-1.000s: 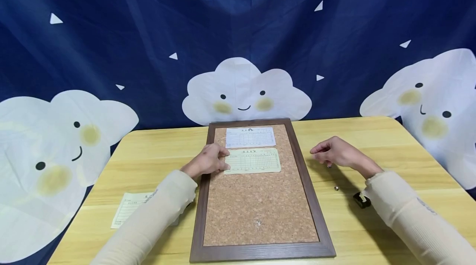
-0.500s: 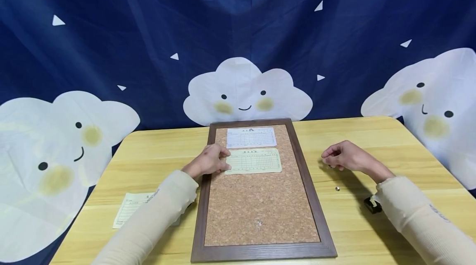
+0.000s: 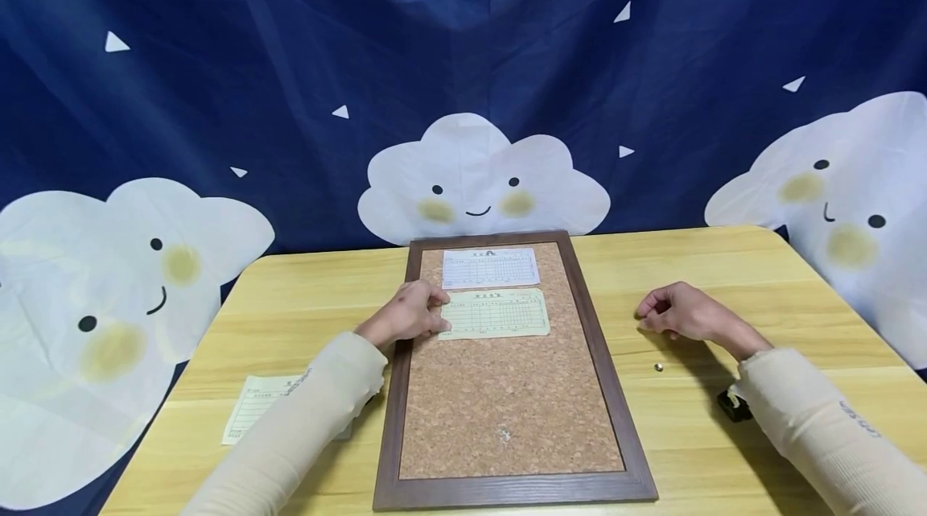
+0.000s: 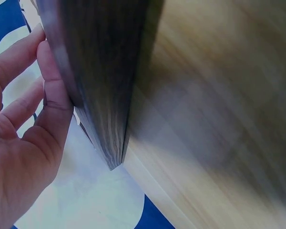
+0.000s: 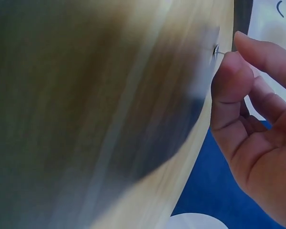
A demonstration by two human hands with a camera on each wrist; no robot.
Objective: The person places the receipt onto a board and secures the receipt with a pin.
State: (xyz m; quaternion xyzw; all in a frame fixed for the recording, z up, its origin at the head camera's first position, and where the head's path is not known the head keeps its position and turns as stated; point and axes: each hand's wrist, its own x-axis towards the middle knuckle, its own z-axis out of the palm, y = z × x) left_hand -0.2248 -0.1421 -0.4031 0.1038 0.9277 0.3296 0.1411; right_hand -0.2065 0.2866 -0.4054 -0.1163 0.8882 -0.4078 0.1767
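Observation:
My left hand (image 3: 411, 311) rests over the left edge of a pale yellow printed slip (image 3: 500, 315), thumb and fingertips touching it on the framed cork board (image 3: 507, 403). In the left wrist view, the fingers (image 4: 19, 57) reach over the board's dark side frame (image 4: 95, 81). A white printed slip (image 3: 492, 270) lies above the yellow one. To the board's right, my right hand (image 3: 681, 311) is low over the table, thumb and forefinger apart. A metal thumbtack (image 5: 216, 49) is right at its fingertips, pin towards them. Another thumbtack (image 3: 658, 368) lies nearer the front.
More pale yellow slips (image 3: 257, 403) lie on the wooden table (image 3: 319, 282) at the left, partly hidden by the left sleeve. A black wrist camera (image 3: 735, 406) shows under the right sleeve. A dark blue cloud-print curtain (image 3: 463, 41) hangs behind the table.
My right hand has moved to the right and slightly nearer, away from the board, low over the table. The left hand stays on the yellow slip.

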